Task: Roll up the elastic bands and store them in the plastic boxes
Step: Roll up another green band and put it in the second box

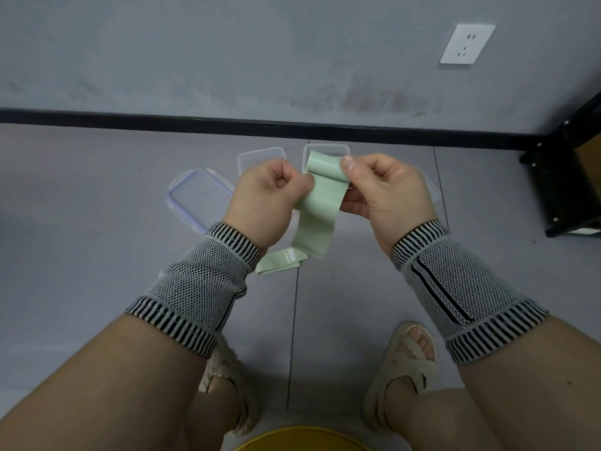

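Grey floor tiles [97,255] meet a grey wall. Clear plastic boxes [261,157] and a lid [198,198] lie near the skirting. Above them, a pale green elastic band [320,203], flat and matte, hangs down, its top rolled. The left hand [265,198] and right hand [387,193] pinch that roll.

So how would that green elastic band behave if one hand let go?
Probably floppy: the green elastic band hangs limp below both hands, its tail folded on the floor. Likely light, since fingertip pinches by the left hand and right hand carry it. The started roll may unwind.
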A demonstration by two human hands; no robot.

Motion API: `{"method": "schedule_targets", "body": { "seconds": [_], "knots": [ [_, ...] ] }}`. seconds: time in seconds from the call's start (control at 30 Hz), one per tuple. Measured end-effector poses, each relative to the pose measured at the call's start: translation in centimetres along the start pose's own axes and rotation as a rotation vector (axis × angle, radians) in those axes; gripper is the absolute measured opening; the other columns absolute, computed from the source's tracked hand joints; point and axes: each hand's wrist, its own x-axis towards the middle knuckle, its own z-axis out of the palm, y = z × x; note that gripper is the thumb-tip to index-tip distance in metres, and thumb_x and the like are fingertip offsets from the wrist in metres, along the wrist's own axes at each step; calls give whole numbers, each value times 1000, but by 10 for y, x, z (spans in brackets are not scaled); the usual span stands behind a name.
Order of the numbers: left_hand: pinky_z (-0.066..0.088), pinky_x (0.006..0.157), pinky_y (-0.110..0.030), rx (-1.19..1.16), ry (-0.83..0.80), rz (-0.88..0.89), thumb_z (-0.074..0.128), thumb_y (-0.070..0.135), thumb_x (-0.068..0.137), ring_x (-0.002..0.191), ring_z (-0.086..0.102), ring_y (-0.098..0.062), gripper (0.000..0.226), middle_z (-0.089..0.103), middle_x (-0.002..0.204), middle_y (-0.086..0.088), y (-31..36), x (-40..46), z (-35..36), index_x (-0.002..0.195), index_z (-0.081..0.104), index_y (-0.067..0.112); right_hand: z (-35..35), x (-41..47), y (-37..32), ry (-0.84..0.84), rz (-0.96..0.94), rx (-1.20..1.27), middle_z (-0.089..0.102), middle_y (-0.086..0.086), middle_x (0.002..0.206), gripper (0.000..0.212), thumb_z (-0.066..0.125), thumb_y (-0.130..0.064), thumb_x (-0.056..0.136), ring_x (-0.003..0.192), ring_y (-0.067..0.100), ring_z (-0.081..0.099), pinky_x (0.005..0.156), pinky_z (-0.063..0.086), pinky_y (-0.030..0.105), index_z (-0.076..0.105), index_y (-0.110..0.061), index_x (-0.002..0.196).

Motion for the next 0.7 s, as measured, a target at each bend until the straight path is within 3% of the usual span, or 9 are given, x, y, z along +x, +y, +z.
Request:
{"method": "schedule_targets", "body": {
  "seconds": [0.07, 0.17, 0.27, 0.37, 0.5, 0.57, 0.7],
  "knots": [
    [49, 75, -54, -6, -17, -13, 64, 28, 71, 72, 45, -26, 20, 48, 74, -14, 1, 0, 1, 62, 50, 17, 0, -1, 0, 3, -28, -14, 72, 15, 84, 7, 67, -16, 87, 78, 30, 70, 73, 59, 46, 64, -10, 84],
    [47, 71, -43, -17, -20, -42, 60, 24, 71, 71, 47, -24, 18, 48, 72, -13, 3, 0, 3, 63, 46, 16, 1, -2, 0, 8, -73, -32, 70, 9, 73, 5, 69, -9, 84, 64, 19, 68, 65, 59, 39, 64, -9, 84],
    [50, 74, -46, -67, -27, -73, 61, 18, 79, 74, 54, -25, 18, 55, 76, -15, 3, 0, 3, 68, 48, 14, 2, -3, 1, 19, -112, -45, 70, 13, 80, 9, 70, -5, 83, 69, 20, 70, 64, 60, 36, 62, -10, 85],
    [53, 79, -47, -140, -35, -104, 56, 2, 89, 79, 60, -29, 10, 60, 89, -22, 2, 1, 2, 90, 52, 11, 4, -1, 2, 26, -183, -89, 68, 14, 85, 16, 71, -2, 81, 74, 22, 67, 66, 59, 34, 61, -14, 82],
    [55, 73, -38, -168, -86, -92, 53, -4, 88, 77, 63, -28, 30, 64, 90, -20, 1, 1, 0, 117, 53, 4, 3, -1, 4, 14, -243, -169, 68, 15, 91, 22, 74, -3, 78, 76, 29, 65, 72, 59, 39, 62, -21, 79],
    [57, 71, -35, -192, -108, -101, 53, -4, 85, 76, 65, -25, 32, 66, 88, -17, 2, 1, -1, 116, 57, 3, 2, -2, 4, 4, -268, -207, 69, 14, 92, 23, 75, -3, 77, 79, 33, 63, 73, 58, 39, 62, -23, 78],
    [56, 73, -37, -235, -129, -143, 59, 13, 89, 78, 66, -24, 18, 67, 90, -16, 5, 0, -1, 104, 64, 3, 3, -3, 3, -43, -295, -215, 65, 4, 82, 27, 74, 1, 76, 73, 16, 58, 72, 55, 35, 62, -23, 77]
  ]
}}
